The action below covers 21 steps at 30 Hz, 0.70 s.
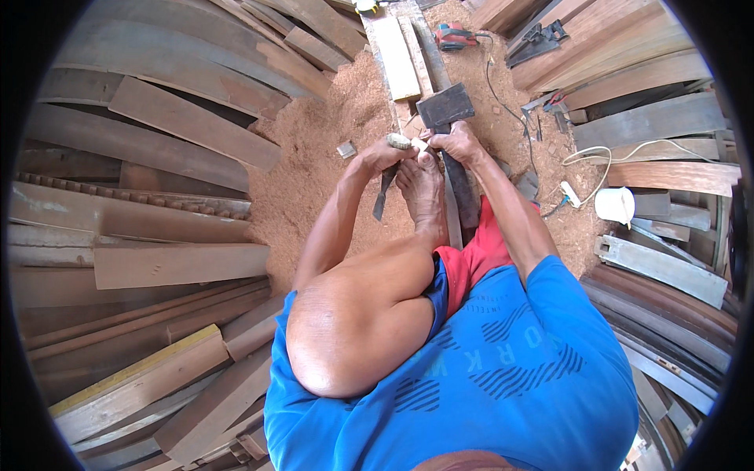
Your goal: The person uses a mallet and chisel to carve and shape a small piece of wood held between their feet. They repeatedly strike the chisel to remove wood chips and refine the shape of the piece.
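My left hand [381, 155] is closed round a chisel, its pale rounded handle end [399, 141] beside the thumb and its dark blade [382, 200] pointing back toward me. In my right hand [460, 146] is a tool with a dark, blocky head like a mallet [446, 106]; its handle is partly hidden by the fingers. A small pale piece of wood [421, 145] lies between the two hands, just above the toes of my bare foot [424, 188]. Whether fingers or toes grip that piece, I cannot make out.
A pale board [395, 59] lies on a narrow bench ahead. Beyond it is a red power tool [454, 36] with a cord. Sawdust [314, 180] covers the floor. Planks [181, 169] are stacked on both sides; a white pot [615, 205] and cable sit at right.
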Tool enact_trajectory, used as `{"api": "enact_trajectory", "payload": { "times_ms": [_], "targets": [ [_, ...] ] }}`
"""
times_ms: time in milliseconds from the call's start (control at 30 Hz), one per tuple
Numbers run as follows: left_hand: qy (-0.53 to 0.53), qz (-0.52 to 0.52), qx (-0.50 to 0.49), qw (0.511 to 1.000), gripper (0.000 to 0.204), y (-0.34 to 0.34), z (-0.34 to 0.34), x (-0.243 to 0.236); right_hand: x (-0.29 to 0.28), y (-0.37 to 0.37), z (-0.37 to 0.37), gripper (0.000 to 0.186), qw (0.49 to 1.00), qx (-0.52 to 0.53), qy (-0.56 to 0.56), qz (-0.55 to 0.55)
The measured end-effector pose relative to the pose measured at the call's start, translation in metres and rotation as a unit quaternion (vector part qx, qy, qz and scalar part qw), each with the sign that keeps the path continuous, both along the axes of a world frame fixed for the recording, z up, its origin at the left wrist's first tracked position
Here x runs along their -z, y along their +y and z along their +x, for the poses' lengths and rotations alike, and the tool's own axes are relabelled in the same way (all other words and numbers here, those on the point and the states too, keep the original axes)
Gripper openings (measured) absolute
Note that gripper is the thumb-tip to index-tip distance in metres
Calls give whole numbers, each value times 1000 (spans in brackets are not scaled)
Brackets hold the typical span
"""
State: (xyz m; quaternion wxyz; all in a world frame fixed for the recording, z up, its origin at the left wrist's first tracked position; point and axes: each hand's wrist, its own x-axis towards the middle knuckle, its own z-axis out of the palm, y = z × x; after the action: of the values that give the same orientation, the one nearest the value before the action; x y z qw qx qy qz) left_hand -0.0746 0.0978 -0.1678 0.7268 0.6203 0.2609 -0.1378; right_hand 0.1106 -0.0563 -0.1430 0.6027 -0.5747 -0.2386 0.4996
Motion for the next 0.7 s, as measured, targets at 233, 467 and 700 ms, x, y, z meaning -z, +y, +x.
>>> {"api": "enact_trajectory", "payload": {
  "times_ms": [233, 467, 700],
  "targets": [
    [-77, 9, -22, 997, 57, -11, 12, -52, 8, -1, 5, 24, 998, 35, 41, 24],
    [-120, 380, -80, 914, 49, -13, 13, -52, 4, -4, 21, 28, 972, 44, -185, -140],
    [-62, 274, -24, 959, 30, -11, 12, -58, 8, -16, 10, 39, 981, 4, -164, -101]
  ]
}}
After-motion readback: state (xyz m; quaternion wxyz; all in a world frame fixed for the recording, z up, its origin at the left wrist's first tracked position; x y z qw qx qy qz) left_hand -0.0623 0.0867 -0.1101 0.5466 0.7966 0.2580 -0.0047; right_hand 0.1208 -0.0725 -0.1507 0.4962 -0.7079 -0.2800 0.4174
